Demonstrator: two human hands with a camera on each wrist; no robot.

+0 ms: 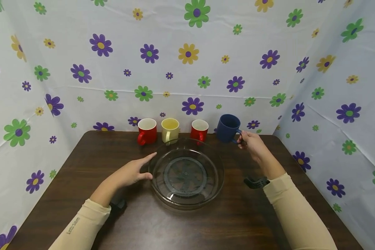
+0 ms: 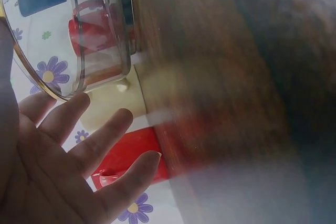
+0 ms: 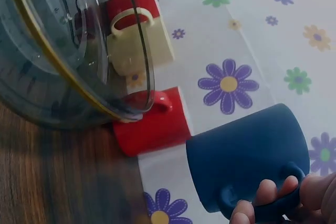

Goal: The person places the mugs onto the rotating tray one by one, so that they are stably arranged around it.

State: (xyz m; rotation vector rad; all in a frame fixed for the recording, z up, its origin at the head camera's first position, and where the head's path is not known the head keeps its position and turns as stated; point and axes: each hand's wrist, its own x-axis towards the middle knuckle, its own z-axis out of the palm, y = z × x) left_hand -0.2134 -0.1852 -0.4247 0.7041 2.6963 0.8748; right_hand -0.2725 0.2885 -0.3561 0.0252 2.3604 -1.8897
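My right hand (image 1: 251,142) grips the handle of a dark blue mug (image 1: 227,126) at the back right of the table. In the right wrist view the fingers curl round that handle, and the blue mug (image 3: 249,153) leans compared with the red mug beside it. A large clear glass dish (image 1: 217,187) sits mid-table. At its left rim is my left hand (image 1: 129,175), fingers spread and straight, thumb apart. From the left wrist, the fingertips (image 2: 79,103) show right by the dish's rim (image 2: 65,97).
Along the table's back edge stand a red mug (image 1: 148,132), a cream mug (image 1: 171,128) and a smaller red mug (image 1: 199,129), just behind the dish. A flower-patterned cloth (image 1: 187,76) rises behind and beside the dark wooden table (image 1: 118,152).
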